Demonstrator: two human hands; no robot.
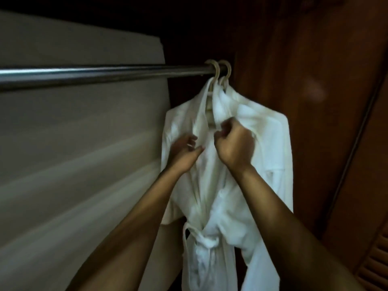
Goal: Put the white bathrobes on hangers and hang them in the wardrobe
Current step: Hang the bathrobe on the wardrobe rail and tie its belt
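Two white bathrobes hang side by side at the right end of the metal wardrobe rail [105, 73]. Each is on a pale hanger, and the hooks [215, 69] [227, 69] sit close together on the rail. The front bathrobe [207, 185] has its belt [206, 241] tied at the waist. The rear bathrobe [270, 131] shows behind it to the right. My right hand [235, 141] grips the front robe's right lapel just below the collar. My left hand [184, 150] rests with loosely bent fingers against the left lapel.
A brown wooden wardrobe wall [315, 59] stands right behind the robes, with a louvred door [375, 259] at the lower right. A pale panel [73, 143] fills the left side behind the rail. The rail's long left stretch carries no hangers.
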